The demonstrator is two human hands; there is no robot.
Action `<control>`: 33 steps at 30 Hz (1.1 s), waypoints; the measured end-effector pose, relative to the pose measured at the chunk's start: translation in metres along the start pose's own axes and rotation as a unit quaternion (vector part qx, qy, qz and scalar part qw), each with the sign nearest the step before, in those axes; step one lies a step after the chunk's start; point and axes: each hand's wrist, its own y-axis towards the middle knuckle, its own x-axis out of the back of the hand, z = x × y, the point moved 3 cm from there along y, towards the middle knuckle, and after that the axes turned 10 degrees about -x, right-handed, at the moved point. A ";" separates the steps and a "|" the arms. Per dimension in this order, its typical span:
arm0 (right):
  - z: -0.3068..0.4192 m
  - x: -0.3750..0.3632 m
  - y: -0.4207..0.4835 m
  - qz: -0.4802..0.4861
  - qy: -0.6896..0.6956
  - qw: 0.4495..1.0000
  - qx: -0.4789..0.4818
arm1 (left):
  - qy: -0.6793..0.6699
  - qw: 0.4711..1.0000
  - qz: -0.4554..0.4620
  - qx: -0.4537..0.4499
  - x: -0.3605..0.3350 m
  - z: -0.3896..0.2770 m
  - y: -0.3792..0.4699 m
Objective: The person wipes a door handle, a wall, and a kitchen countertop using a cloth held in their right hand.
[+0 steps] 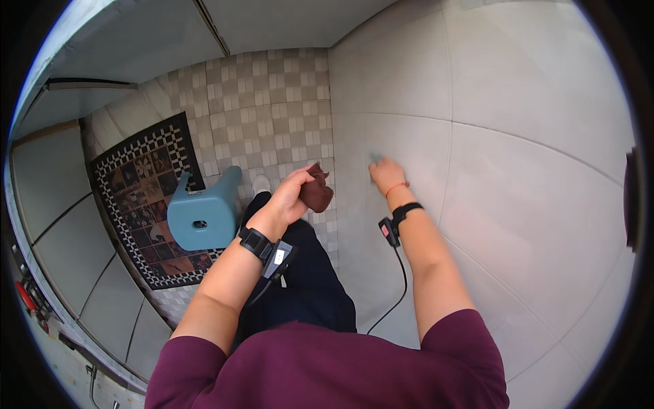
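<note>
My left hand [291, 195] grips a bunched brown cloth [318, 191] in front of my legs, a little to the left of the wall. My right hand [388, 173] is at the pale tiled wall [396, 138], with the fingers curled. A small greenish thing, perhaps a scouring pad [376, 156], shows at these fingertips against the tile; it is blurred and mostly hidden by the hand. Each wrist carries a strapped device with a cable.
A blue plastic stool [204, 220] stands left of my legs, partly over a dark patterned mat [138, 184]. Grey cabinet fronts [61, 179] line the left side. Checkered floor tiles [265, 92] lie ahead. A counter with a red-handled item [26, 297] shows at lower left.
</note>
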 end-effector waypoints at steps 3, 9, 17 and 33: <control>-0.019 0.051 0.044 -0.158 0.011 0.987 -0.029 | -0.043 0.999 0.023 -0.014 -0.001 -0.013 0.005; -0.031 0.041 0.149 -0.313 -0.093 0.944 -0.054 | -0.109 0.993 -0.016 -0.033 0.017 -0.016 0.018; 0.057 -0.119 0.122 0.288 -0.138 0.945 0.069 | -0.160 0.982 -0.073 -0.073 0.058 -0.006 0.047; 0.078 -0.170 0.139 0.208 -0.110 0.964 0.121 | -0.161 0.980 -0.120 0.002 0.093 0.025 0.058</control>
